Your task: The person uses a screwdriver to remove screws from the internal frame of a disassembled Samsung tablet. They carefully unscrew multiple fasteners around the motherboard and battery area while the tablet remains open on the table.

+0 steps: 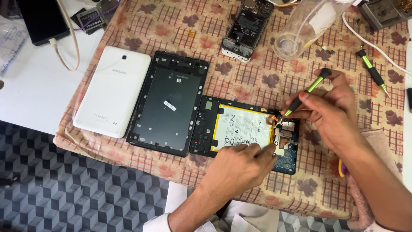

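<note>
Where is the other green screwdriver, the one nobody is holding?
In the head view, the spare screwdriver lies on the patterned cloth at the far right, just beyond the right hand and beside the white cable.

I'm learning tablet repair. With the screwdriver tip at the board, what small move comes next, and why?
Probably turn the screwdriver in place: the right hand holds its tip at the board's top edge, while the left hand steadies the opened tablet.
</note>
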